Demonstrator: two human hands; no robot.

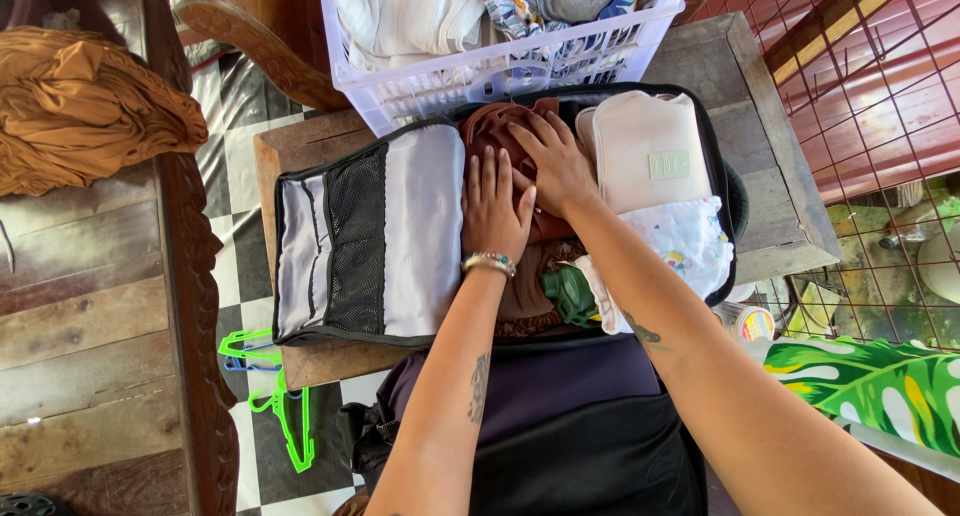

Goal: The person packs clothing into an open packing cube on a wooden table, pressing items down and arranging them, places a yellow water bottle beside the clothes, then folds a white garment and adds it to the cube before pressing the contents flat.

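**Both hands press brown clothes flat in the open suitcase**

Nearest, the left hand lies flat, fingers spread, on the brown garment in the middle of the suitcase. The right hand also lies open, just beyond it, on the same brown pile. Neither grip holds anything. I judge that even, flat pressure works best here. Right of the brown garment sit a green roll, a white printed cloth and a pale pouch. Beyond the suitcase, a white basket holds folded laundry.
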